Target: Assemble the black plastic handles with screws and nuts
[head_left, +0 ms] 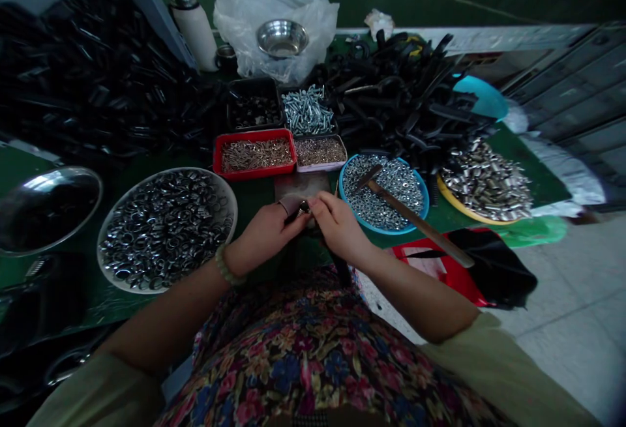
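My left hand (267,228) and my right hand (340,223) meet at the table's near edge, in front of a small metal block (303,184). The fingers of both are closed round a small dark part (304,207) with a bit of shiny metal on it. A black strip (341,269) hangs below my right hand. Left of my hands is a white tray of metal rings (163,228). On the right, a hammer (415,218) lies across a blue tray of small nuts (384,189).
Behind stand a red tray of pins (255,154), a box of screws (309,111) and a steel bowl (282,37) on plastic. Black parts are heaped at left (92,81) and right (396,94). A yellow tray of metal sleeves (484,182) sits far right.
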Demonstrator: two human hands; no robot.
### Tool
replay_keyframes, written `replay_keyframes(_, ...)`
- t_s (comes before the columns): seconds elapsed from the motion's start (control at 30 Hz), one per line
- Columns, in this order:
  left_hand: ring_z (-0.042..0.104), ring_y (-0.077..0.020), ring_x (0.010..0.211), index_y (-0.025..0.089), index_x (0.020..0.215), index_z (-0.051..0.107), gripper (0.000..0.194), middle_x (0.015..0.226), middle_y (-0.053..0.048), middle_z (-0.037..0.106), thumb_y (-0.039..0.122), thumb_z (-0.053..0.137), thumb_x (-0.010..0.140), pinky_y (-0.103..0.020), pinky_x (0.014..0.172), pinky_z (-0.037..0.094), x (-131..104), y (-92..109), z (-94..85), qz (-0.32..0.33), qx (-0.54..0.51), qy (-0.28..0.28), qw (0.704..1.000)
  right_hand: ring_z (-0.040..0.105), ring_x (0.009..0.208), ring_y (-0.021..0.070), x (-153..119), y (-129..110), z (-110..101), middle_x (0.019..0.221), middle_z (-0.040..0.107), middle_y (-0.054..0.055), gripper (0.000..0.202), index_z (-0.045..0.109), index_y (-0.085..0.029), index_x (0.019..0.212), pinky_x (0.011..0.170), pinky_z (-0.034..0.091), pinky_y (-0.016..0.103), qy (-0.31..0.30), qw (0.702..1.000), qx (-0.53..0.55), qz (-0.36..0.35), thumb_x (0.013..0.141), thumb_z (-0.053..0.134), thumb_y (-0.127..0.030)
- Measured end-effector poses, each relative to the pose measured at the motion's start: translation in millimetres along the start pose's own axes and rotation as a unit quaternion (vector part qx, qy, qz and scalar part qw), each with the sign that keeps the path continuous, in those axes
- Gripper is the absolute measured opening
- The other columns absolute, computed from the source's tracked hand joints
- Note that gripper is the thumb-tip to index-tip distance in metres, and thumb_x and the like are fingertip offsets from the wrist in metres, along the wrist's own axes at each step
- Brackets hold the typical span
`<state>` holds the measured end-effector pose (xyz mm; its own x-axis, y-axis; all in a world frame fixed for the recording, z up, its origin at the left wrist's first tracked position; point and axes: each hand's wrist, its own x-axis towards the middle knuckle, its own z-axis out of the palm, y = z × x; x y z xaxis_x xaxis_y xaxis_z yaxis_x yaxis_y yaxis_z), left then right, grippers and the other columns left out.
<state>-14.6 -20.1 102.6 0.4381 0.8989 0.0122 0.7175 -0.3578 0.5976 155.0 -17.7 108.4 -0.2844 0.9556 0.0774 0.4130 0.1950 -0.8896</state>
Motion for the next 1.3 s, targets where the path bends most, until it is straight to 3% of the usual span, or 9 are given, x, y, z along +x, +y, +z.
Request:
replay_keyframes(0.27, 0.066, -0.0213, 0.087, 0.016, 0.104, 0.06, 0.029, 0.093, -0.007, 0.069, 0.038, 0.045, 0.093, -0.032, 0.08, 0.049, 5.6, -0.1, 18.4, -0.031, -0.022, 0.047, 0.998, 0.041, 0.062, 0.0118, -7.2, 25.7, 25.5, 0.064, 0.04, -0.004, 0.04, 0.037, -0.022, 0.067, 0.059, 0.034, 0.025, 0.107, 0.99, 0.09, -0.012, 0.097, 0.033, -0.047)
replay_keyframes(0.47, 0.062, -0.0189, 0.098, 0.021, 0.125, 0.047, 0.04, 0.113, -0.006, 0.062, 0.034, 0.057, 0.088, -0.031, 0.085, 0.05, -7.0, -12.2, -20.5, 0.017, -0.016, 0.128, 0.991, 0.055, 0.082, 0.0157, 77.8, 43.8, -0.3, 0.086, 0.061, 0.004, 0.054, 0.056, -0.018, 0.087, 0.076, 0.042, 0.029, -0.066, 0.992, -0.045, -0.099, 0.101, 0.011, -0.043)
replay_keyframes(0.57, 0.059, -0.0209, 0.099, 0.021, 0.122, 0.05, 0.032, 0.106, -0.007, 0.062, 0.027, 0.053, 0.09, -0.034, 0.087, 0.048, -4.8, -8.5, -12.5, 0.059, 0.134, 0.144, 0.979, 0.052, 0.103, 0.024, 142.3, 38.2, 4.4, 0.104, 0.064, 0.011, 0.03, 0.064, -0.015, 0.095, 0.088, 0.037, 0.037, -0.078, 0.925, -0.333, -0.167, 0.095, 0.044, -0.037)
replay_keyframes(0.73, 0.058, -0.0209, 0.095, 0.021, 0.127, 0.049, 0.037, 0.104, -0.008, 0.061, 0.015, 0.049, 0.09, -0.031, 0.078, 0.048, 9.8, -1.5, 29.7, 0.093, 0.259, -0.039, 0.961, 0.05, 0.109, 0.0302, 195.3, 35.2, 33.7, 0.103, 0.068, 0.015, 0.024, 0.071, -0.012, 0.093, 0.089, 0.031, 0.044, -0.158, 0.793, -0.556, -0.191, 0.088, 0.048, -0.013)
replay_keyframes(0.83, 0.06, -0.0186, 0.096, 0.023, 0.122, 0.053, 0.032, 0.108, -0.006, 0.063, 0.02, 0.048, 0.091, -0.029, 0.084, 0.046, 31.5, -21.7, 10.6, 0.086, 0.184, -0.061, 0.977, 0.051, 0.107, 0.0288, 198.0, 40.9, 36.8, 0.103, 0.069, 0.015, 0.028, 0.071, -0.013, 0.095, 0.09, 0.03, 0.044, -0.166, 0.789, -0.557, -0.2, 0.089, 0.044, -0.011)
replay_keyframes(0.93, 0.061, -0.0222, 0.095, 0.017, 0.117, 0.058, 0.03, 0.101, -0.011, 0.067, 0.021, 0.039, 0.094, -0.032, 0.085, 0.045, 71.5, -63.8, -30.3, -0.069, 0.231, 0.07, 0.968, 0.052, 0.107, 0.0284, 195.5, 44.1, 33.2, 0.106, 0.069, 0.015, 0.028, 0.069, -0.013, 0.102, 0.09, 0.029, 0.043, -0.167, 0.789, -0.555, -0.205, 0.091, 0.043, -0.013)
replay_keyframes(1.0, 0.061, -0.025, 0.098, 0.014, 0.113, 0.061, 0.03, 0.101, -0.013, 0.068, 0.018, 0.041, 0.091, -0.034, 0.085, 0.045, 98.3, -91.4, -48.4, -0.098, 0.266, 0.071, 0.956, 0.052, 0.107, 0.0283, 193.7, 43.1, 32.1, 0.106, 0.069, 0.015, 0.028, 0.067, -0.012, 0.105, 0.09, 0.028, 0.043, -0.168, 0.793, -0.55, -0.202, 0.091, 0.043, -0.013)
replay_keyframes(1.1, 0.063, -0.0254, 0.096, 0.015, 0.107, 0.066, 0.03, 0.098, -0.014, 0.07, 0.016, 0.043, 0.088, -0.032, 0.082, 0.046, 121.4, -113.9, -52.1, -0.088, 0.27, 0.037, 0.958, 0.051, 0.109, 0.029, 191.2, 38.2, 33.5, 0.108, 0.069, 0.016, 0.03, 0.066, -0.01, 0.106, 0.089, 0.029, 0.044, -0.166, 0.802, -0.542, -0.185, 0.092, 0.039, -0.013)
replay_keyframes(1.3, 0.066, -0.0263, 0.093, 0.019, 0.111, 0.065, 0.033, 0.099, -0.013, 0.071, 0.027, 0.041, 0.091, -0.033, 0.08, 0.047, 117.5, -113.5, -41.0, -0.115, 0.241, 0.078, 0.96, 0.052, 0.109, 0.03, 196.0, 27.3, 35.4, 0.109, 0.069, 0.015, 0.025, 0.068, -0.012, 0.101, 0.09, 0.031, 0.045, -0.173, 0.815, -0.518, -0.196, 0.092, 0.045, -0.016)
